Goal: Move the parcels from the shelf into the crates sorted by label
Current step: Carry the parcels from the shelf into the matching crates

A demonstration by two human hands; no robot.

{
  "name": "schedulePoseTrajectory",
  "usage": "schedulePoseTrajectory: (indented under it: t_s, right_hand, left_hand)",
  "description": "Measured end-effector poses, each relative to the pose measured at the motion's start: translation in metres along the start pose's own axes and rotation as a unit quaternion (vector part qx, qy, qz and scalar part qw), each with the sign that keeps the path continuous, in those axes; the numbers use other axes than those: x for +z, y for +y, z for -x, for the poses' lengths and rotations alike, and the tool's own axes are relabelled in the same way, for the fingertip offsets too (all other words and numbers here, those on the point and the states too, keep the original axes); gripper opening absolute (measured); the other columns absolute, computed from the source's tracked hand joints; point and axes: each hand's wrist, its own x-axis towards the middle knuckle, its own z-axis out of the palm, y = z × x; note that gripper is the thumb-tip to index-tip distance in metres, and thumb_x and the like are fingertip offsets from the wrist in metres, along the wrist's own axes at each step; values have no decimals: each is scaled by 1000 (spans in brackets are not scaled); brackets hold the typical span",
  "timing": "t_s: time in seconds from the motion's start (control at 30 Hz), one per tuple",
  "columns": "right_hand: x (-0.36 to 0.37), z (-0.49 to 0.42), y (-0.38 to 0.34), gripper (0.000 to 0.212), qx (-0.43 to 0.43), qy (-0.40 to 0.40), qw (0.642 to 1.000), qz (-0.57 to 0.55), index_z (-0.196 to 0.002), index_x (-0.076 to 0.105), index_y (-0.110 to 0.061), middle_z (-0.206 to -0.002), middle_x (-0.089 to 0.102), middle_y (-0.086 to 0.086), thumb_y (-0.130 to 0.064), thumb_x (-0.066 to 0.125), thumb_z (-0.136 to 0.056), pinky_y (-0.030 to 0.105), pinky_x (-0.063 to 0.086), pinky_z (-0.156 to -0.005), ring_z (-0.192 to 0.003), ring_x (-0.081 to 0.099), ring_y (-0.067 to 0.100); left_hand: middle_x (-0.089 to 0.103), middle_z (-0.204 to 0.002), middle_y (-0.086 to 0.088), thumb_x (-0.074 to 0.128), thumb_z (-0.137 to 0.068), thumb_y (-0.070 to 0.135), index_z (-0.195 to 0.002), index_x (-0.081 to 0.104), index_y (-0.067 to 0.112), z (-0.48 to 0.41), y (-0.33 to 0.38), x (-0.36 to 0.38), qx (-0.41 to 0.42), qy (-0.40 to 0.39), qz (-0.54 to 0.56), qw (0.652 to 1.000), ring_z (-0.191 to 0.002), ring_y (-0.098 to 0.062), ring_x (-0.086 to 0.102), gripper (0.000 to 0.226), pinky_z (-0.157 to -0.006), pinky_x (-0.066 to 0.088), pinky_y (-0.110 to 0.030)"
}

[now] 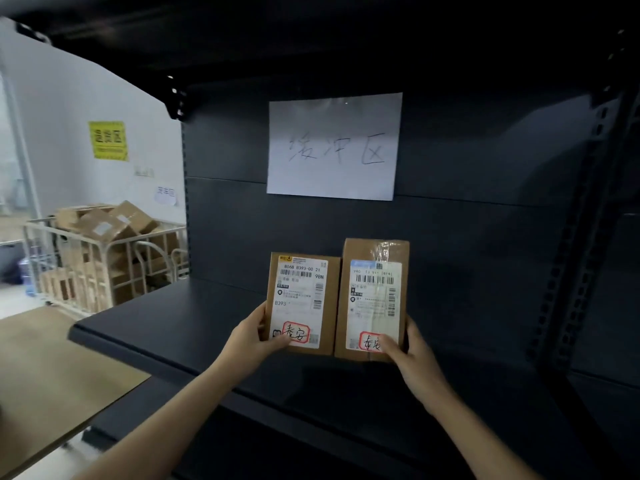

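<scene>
2 parcels, side by side and touching over the dark shelf (pixel 166 327), long axes running near-to-far: left hand (pixel 254 336) clamps the left parcel (pixel 303 303), right hand (pixel 414 355) clamps the right parcel (pixel 374 299).

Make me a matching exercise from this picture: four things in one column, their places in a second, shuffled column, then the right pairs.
Things:
1. shorter parcel
2. taller parcel
3. white handwritten sheet
4. yellow sign

Places:
A. on the white wall at far left
B. gripped by the right hand
C. on the dark back panel of the shelf
D. gripped by the left hand

Pairs: 1-D, 2-B, 3-C, 4-A
</scene>
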Motion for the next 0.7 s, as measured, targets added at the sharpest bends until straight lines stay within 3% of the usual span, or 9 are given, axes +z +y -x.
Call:
schedulePoseTrajectory:
  t_s: [0.17, 0.3, 0.47, 0.57, 0.7]
  right_hand:
    - [46, -5, -19, 58, -17, -49, 998, -17, -144, 24, -24, -130, 51, -7, -20, 52, -94, 18, 34, -91, -109, 42, 1]
    - [94, -5, -34, 55, -34, -83, 996, -29, -143, 27, -23, -125, 52, -8, -16, 51, -94, 4, 41, -70, -101, 45, -3]
    - [169, 2, -60, 52, -53, -128, 988, -60, -141, 31, -22, -122, 52, -10, -13, 51, -94, 10, 39, -82, -116, 48, 6]
    - [222, 12, -80, 49, -65, -154, 983, -73, -139, 33, -22, -120, 53, -10, -12, 51, -94, 5, 43, -72, -107, 51, 2]
    - [296, 29, -101, 45, -84, -194, 974, -84, -133, 37, -26, -118, 55, -12, -13, 53, -93, 6, 44, -72, -100, 51, -5]
  left_hand:
    - [67, -103, 14, 71, -80, 11, -123, 46, 26, 27, -8, -48, -21, 51, 5, 998, -96, -5, 65, 52, -84, 52, -22]
    - [67, -101, 15, 70, -80, 8, -121, 48, 26, 54, -19, -96, -23, 91, 2, 996, -93, -2, 65, 51, -81, 53, -20]
    - [73, -88, 13, 70, -78, 0, -110, 53, 30, 95, -33, -168, -27, 145, 6, 989, -87, -3, 69, 47, -77, 57, -23]
    - [69, -95, 7, 67, -80, -1, -112, 53, 25, 124, -41, -216, -38, 183, 11, 982, -87, -7, 69, 44, -70, 56, -19]
    - [68, -104, 3, 68, -81, 5, -123, 50, 18, 170, -57, -282, -58, 220, -15, 974, -92, -8, 67, 48, -80, 56, -24]
